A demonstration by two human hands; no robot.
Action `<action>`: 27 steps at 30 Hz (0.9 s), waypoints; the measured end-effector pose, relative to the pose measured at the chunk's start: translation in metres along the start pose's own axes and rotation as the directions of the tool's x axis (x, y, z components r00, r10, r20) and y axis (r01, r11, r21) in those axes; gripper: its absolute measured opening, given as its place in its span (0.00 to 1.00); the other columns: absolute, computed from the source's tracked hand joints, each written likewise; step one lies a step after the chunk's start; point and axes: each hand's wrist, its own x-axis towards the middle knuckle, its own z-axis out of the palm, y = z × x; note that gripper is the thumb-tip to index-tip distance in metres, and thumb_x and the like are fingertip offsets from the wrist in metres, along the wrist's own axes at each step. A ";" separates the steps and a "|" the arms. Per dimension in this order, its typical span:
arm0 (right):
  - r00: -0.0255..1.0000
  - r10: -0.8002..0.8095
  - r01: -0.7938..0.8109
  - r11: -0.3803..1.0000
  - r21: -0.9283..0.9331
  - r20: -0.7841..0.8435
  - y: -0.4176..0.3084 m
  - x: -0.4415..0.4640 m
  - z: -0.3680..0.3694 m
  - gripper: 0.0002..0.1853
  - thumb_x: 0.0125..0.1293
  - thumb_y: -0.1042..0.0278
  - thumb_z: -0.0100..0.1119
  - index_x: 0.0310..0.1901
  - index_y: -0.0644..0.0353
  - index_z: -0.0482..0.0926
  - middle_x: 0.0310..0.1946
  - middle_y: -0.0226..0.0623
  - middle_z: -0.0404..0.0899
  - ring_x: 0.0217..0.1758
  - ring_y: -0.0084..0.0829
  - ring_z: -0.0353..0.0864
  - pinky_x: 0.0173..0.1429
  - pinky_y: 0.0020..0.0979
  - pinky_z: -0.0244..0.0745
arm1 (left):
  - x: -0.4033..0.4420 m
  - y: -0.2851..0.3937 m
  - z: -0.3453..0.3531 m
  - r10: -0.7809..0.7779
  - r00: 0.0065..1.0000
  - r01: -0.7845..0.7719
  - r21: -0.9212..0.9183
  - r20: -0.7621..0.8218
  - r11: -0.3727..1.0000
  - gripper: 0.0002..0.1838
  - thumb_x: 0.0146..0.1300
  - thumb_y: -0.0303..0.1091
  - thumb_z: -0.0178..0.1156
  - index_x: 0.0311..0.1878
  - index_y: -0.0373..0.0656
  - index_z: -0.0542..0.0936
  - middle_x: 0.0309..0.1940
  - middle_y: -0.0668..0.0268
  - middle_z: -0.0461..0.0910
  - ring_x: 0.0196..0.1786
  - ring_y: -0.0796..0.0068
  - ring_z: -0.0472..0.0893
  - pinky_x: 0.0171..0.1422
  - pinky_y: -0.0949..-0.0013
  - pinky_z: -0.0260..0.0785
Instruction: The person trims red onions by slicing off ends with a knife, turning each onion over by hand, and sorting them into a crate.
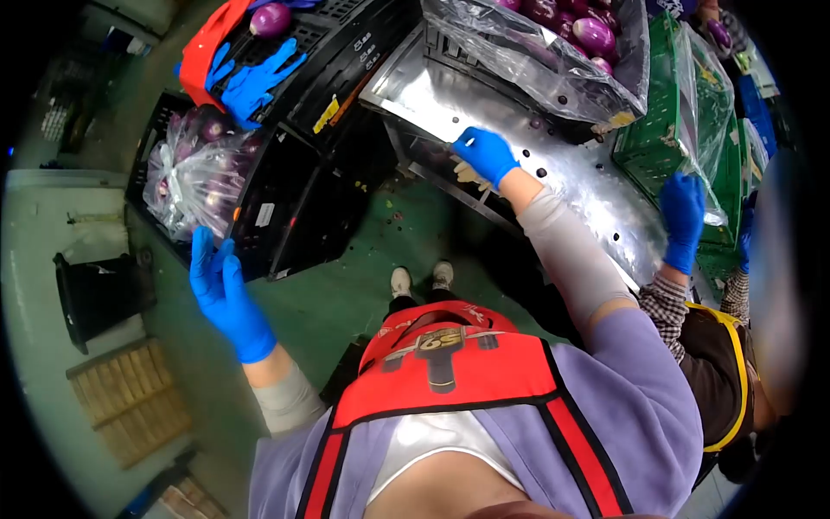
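Observation:
My left hand point(226, 298), in a blue glove, is held out with its fingers apart and nothing in it. It is beside a black crate point(259, 208) in which a knotted clear plastic bag of red onions point(194, 177) lies. Over the near edge of a shiny metal table point(432, 95), my right hand point(486, 156), also gloved in blue, is closed. What it holds, if anything, is too small to make out. Behind that hand, a plastic-lined crate point(536, 60) full of peeled purple onions point(595, 36) stands on the table.
Blue gloves point(259, 82) and a red cloth point(207, 52) lie on stacked black crates point(346, 60), near a purple onion point(270, 20). Green crates point(648, 138) stand at the right, by a co-worker's gloved hand point(683, 216). A wooden pallet point(130, 402) is at lower left.

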 end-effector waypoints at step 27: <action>0.948 0.113 -0.311 0.534 -0.786 -0.298 0.411 0.058 0.119 0.32 0.70 0.50 0.44 0.69 0.62 0.60 0.69 0.44 0.60 0.72 0.35 0.59 0.75 0.33 0.49 | -0.164 -0.222 -0.019 -0.663 0.441 0.258 0.622 0.605 0.739 0.36 0.57 0.28 0.65 0.69 0.42 0.63 0.62 0.52 0.70 0.61 0.57 0.73 0.61 0.61 0.68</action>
